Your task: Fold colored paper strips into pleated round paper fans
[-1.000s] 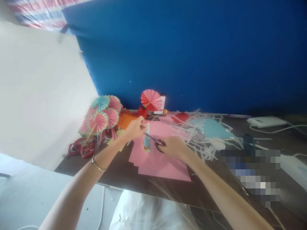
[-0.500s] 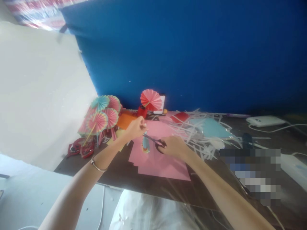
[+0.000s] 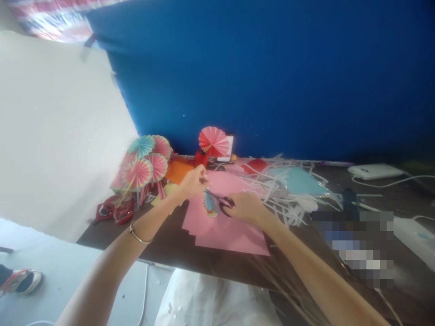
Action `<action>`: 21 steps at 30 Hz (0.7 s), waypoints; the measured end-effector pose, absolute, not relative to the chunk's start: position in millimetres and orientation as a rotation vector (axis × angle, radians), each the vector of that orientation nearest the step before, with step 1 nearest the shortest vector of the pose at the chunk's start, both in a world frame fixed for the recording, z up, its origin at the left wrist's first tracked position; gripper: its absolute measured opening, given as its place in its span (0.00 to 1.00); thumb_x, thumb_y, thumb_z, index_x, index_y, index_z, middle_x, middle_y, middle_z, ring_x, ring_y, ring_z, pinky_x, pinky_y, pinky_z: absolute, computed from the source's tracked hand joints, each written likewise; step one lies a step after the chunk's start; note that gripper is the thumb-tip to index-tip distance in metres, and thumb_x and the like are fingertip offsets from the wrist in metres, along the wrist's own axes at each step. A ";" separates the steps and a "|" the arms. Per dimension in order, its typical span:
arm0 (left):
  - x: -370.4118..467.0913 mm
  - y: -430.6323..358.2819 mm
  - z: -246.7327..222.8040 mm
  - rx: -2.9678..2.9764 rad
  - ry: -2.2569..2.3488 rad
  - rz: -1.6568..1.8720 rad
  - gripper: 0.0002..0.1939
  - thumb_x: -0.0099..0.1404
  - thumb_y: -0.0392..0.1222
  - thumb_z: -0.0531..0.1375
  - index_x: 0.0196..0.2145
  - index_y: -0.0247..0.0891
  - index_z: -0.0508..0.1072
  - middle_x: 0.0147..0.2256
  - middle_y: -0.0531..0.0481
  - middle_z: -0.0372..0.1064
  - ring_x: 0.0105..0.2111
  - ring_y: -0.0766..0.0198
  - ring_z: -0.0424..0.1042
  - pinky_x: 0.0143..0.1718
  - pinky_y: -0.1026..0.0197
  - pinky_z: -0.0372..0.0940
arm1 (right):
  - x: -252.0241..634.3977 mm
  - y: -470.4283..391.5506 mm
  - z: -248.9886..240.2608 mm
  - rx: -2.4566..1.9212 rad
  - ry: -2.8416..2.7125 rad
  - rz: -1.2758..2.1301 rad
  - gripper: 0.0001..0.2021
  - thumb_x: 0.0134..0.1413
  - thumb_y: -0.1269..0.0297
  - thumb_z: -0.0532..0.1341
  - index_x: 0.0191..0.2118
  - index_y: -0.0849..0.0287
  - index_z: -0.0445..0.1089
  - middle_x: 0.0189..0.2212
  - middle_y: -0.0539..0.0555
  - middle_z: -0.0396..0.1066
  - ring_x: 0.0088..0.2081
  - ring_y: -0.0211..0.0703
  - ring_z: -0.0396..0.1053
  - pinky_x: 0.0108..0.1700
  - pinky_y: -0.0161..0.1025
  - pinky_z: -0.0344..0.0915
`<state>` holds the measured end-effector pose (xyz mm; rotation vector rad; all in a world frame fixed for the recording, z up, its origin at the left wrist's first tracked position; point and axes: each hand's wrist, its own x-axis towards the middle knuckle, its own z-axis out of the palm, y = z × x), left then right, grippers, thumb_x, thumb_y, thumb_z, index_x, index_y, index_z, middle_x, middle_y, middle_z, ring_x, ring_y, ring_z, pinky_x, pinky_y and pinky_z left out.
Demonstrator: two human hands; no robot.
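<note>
My left hand (image 3: 195,182) is closed in a pinch at the upper end of a folded light blue paper piece (image 3: 210,204) with a multicoloured edge. The paper hangs down from the fingers over pink sheets (image 3: 234,233). In my right hand (image 3: 247,207) is a pair of dark-handled scissors (image 3: 224,202), its blades pointing left toward the upper part of the blue paper. Whether the blades touch or cut the paper is too small to tell.
Finished paper fans (image 3: 137,173) stand at the left, above a red object (image 3: 124,212). A pink fan (image 3: 214,141) rises from a red holder (image 3: 201,158) beside a phone (image 3: 226,148). White paper strips (image 3: 288,213) lie right. A shoe (image 3: 29,281) shows on the floor.
The lower end of the blue paper has swung slightly right and looks a little more spread. A person's shoed foot has come into view at lower left. My hands have barely moved.
</note>
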<state>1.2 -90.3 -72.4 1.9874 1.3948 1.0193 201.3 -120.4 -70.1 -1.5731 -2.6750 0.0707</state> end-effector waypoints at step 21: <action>-0.8 -91.3 -73.0 1.953 1.388 1.050 0.14 0.50 0.36 0.59 0.26 0.40 0.53 0.23 0.56 0.68 0.27 0.65 0.70 0.29 0.65 0.60 | 199.6 -119.8 -66.9 -1.582 -2.720 0.093 0.15 0.51 0.55 0.52 0.27 0.56 0.72 0.27 0.56 0.75 0.30 0.47 0.71 0.27 0.36 0.51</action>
